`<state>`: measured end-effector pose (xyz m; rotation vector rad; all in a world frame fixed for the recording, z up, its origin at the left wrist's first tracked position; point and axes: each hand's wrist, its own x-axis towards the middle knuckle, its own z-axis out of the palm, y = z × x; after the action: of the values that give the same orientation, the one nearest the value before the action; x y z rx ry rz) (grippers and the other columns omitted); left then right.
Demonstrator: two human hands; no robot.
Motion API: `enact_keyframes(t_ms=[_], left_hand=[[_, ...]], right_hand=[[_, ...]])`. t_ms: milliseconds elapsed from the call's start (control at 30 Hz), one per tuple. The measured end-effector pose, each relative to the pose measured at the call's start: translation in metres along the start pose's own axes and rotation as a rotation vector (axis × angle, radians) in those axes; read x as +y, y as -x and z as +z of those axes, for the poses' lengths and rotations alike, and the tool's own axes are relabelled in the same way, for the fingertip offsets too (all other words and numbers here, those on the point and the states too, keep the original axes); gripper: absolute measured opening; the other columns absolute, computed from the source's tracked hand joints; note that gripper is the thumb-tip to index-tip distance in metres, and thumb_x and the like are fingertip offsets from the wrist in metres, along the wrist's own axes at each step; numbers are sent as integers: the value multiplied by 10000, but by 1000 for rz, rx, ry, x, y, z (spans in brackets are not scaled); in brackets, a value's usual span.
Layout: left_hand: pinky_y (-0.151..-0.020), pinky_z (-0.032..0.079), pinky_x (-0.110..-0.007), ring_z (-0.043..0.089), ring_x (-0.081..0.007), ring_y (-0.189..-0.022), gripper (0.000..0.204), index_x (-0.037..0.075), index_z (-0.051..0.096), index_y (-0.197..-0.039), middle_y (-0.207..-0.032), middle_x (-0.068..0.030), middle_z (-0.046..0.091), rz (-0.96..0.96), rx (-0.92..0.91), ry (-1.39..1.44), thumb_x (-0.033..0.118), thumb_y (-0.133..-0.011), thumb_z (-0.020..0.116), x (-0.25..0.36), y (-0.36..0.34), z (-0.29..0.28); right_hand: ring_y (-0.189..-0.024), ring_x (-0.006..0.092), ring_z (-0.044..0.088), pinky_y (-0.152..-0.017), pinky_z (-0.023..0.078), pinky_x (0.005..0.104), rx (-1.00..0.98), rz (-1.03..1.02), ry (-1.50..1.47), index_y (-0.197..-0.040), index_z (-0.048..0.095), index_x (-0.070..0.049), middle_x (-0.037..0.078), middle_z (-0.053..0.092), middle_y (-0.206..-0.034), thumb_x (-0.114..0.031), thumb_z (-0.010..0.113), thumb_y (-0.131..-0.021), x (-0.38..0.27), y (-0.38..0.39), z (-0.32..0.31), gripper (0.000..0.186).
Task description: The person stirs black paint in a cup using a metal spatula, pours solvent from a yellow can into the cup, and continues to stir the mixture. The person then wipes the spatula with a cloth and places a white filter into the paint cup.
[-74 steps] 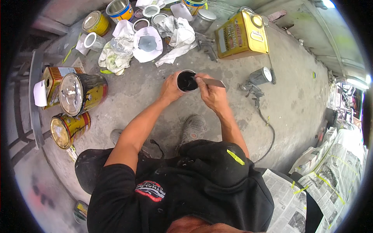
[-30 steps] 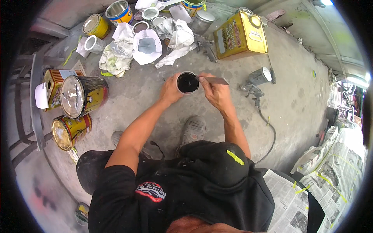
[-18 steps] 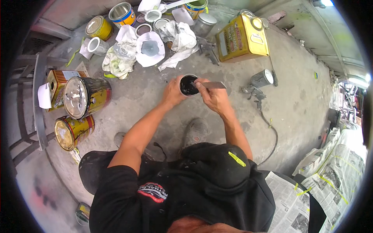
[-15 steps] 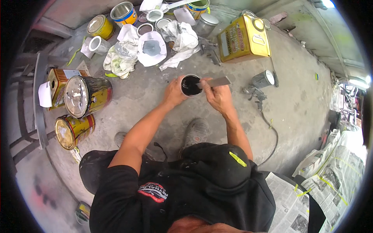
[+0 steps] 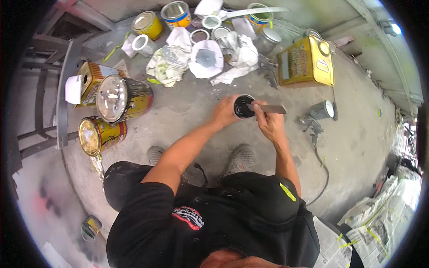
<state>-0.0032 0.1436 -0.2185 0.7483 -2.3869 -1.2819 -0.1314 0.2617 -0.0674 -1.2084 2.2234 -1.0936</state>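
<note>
My left hand [image 5: 223, 111] is closed around the side of a cup [image 5: 244, 107] of glossy black liquid, held above the concrete floor between my legs. My right hand [image 5: 269, 121] grips a flat grey stirring stick [image 5: 275, 108], whose lower end dips into the black liquid. Beyond both hands lie crumpled white rags [image 5: 166, 67] and a white paper funnel [image 5: 205, 67] with a grey centre. A spray gun [image 5: 312, 125] with a metal cup and hose lies to the right of my right hand.
A square yellow can [image 5: 302, 62] and a second spray gun [image 5: 269, 69] are at the back right. Tins and containers [image 5: 176, 13] line the back. Drums [image 5: 119, 100] and a metal frame [image 5: 66, 107] stand left. Newspaper-masked shapes [image 5: 375, 223] are at lower right.
The view has shifted, so the surroundings, cup and hands appear farther right. The stick's angle in the cup has varied, and both hands still hold their items.
</note>
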Motion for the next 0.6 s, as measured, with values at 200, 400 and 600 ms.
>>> enact_keyframes(t_ms=[200, 400, 600], left_hand=[[-880, 501, -494, 618, -397, -1046, 781, 109, 491, -1294, -1100, -181, 662, -11, 41, -46, 358, -669, 886, -5, 5, 1], [-918, 492, -486, 608, -396, -1082, 768, 108, 492, -1303, -1103, -190, 660, -22, -25, -7, 326, -675, 874, 3, 7, -2], [-892, 497, -505, 609, -408, -1071, 836, 161, 477, -1344, -1112, -199, 653, -46, -44, -40, 312, -639, 902, 0, 4, 5]], right_hand=[[-673, 249, 649, -628, 499, 365, 61, 14, 69, -996, 735, -16, 151, 693, -785, -173, 660, -952, 6, 0, 1, 179], [-731, 296, 689, -669, 517, 378, 6, 2, 85, -983, 729, 7, 203, 716, -867, -168, 612, -973, 11, 4, -1, 211], [-739, 330, 684, -671, 522, 386, -36, 56, -33, -1012, 735, -12, 201, 714, -877, -199, 639, -969, 13, 7, 3, 215]])
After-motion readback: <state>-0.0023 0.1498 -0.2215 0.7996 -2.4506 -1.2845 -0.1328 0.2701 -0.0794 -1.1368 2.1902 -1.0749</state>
